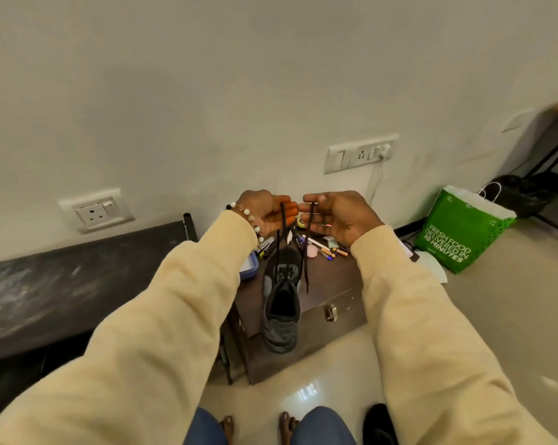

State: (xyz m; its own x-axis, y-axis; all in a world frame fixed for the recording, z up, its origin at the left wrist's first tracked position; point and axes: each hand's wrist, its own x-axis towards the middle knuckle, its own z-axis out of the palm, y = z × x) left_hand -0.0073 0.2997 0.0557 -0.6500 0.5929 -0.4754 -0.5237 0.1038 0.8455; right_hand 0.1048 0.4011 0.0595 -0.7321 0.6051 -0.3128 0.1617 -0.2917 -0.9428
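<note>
1. Hands raised level with each other and nearly meeting, well above the shoe. Left hand [265,211]: fingers curled, holding one end of the thin black shoelace [283,226] across them.
2. Right hand [338,216]: palm up, fingers loosely curled, the other lace end [307,248] held near the fingertips. Thumb contact not readable.
3. Black knit sneaker [282,303] sits on the dark brown wooden surface [332,284], heel toward the camera at the near edge, toe toward the wall. Both strands run down from the hands to the eyelets. Cannot tell how taut they are.
4. Step in hand, as judged: drawing the two ends up to even them before crossing.
5. To do it well: pull both sides straight up with equal tension, compare lengths, and keep the strands apart and untwisted. Pull gently so the sneaker does not slide off the edge.
6. Nearby: scattered pens and markers [327,250] behind the toe; green paper carrier bag [457,232] on the floor to the right.
</note>
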